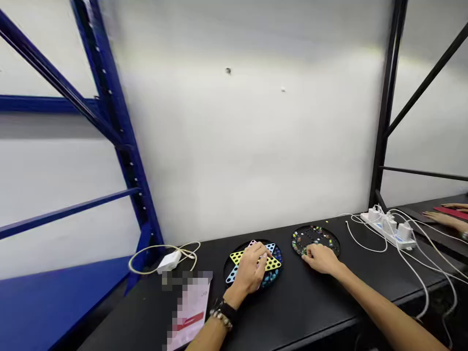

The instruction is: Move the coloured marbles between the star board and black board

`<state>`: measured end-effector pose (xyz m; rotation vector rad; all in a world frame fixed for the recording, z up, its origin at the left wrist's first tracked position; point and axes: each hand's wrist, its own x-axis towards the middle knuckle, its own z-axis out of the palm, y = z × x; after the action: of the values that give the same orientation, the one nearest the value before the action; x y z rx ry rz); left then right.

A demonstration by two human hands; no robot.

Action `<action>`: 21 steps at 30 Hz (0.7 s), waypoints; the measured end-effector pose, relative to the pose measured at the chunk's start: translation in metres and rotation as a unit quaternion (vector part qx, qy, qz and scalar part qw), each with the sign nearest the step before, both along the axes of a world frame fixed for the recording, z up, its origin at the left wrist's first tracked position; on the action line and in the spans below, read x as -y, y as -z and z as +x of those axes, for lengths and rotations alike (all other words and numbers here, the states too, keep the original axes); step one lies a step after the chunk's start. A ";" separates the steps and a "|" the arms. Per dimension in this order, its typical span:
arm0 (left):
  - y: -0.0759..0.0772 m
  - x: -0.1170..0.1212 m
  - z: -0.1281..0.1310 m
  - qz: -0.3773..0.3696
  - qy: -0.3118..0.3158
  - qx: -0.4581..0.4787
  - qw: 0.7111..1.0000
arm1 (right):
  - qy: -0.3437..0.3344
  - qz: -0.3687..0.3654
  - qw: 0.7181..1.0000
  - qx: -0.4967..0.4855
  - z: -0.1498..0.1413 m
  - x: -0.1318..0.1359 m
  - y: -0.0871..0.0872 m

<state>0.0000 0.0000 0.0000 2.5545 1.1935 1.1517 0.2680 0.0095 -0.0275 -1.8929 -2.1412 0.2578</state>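
A Chinese checkers board (274,263) lies on the black table, a yellow, blue and pink star with holes on a round black base. Blue marbles (271,278) sit along its right side. Over the star rests my left hand (252,265), its fingers bent down and closed; what they hold is hidden beneath them. To the right is a round black marble tray (309,236) with multicoloured marbles around its edge. At its near rim my right hand (321,258) has its fingers closed in a pinch, and anything between them is too small to make out.
A tablet-like screen (193,309), partly blurred, lies at my left beside a white charger (169,262) with a looped cable. On the right, a power strip (389,231) trails white cables. Another person's hand (444,220) is at far right. Blue shelf posts (124,136) stand left.
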 end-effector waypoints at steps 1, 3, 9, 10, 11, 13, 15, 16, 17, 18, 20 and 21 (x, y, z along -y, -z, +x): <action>0.000 0.000 0.001 0.005 -0.001 -0.002 1.000 | 0.009 0.000 1.000 -0.005 0.001 -0.002 -0.001; 0.000 0.001 0.002 0.012 -0.003 -0.005 1.000 | 0.017 0.003 1.000 -0.009 0.003 -0.006 -0.004; -0.001 0.003 0.002 0.017 -0.013 -0.013 1.000 | -0.022 0.029 0.999 0.008 -0.004 -0.011 0.001; -0.001 0.003 0.002 0.015 -0.013 -0.013 1.000 | -0.022 0.031 0.999 -0.002 -0.006 -0.012 0.003; -0.001 0.003 0.002 0.013 -0.013 -0.012 1.000 | -0.018 0.033 0.999 -0.024 -0.007 -0.014 0.004; -0.002 0.004 0.002 0.012 -0.014 -0.011 1.000 | -0.012 0.024 0.992 -0.123 -0.005 -0.017 0.003; -0.002 0.004 0.003 0.013 -0.016 -0.012 1.000 | -0.003 -0.017 0.955 -0.297 0.002 -0.022 -0.003; -0.002 0.004 0.003 0.012 -0.017 -0.012 1.000 | 0.005 -0.045 0.915 -0.400 0.007 -0.025 -0.007; -0.002 0.004 0.003 0.011 -0.016 -0.012 1.000 | 0.015 -0.072 0.864 -0.499 0.015 -0.028 -0.011; -0.002 0.004 0.003 0.010 -0.015 -0.012 1.000 | 0.026 -0.094 0.805 -0.585 0.023 -0.031 -0.016; -0.002 0.004 0.004 0.009 -0.014 -0.010 1.000 | 0.041 -0.102 0.708 -0.697 0.043 -0.036 -0.022; -0.002 0.004 0.004 0.010 -0.014 -0.009 1.000 | 0.046 -0.092 0.684 -0.722 0.053 -0.037 -0.022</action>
<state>0.0035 -0.0038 0.0017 2.5754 1.2329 1.1542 0.3212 0.0470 -0.0053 -1.0068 -0.8679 1.3955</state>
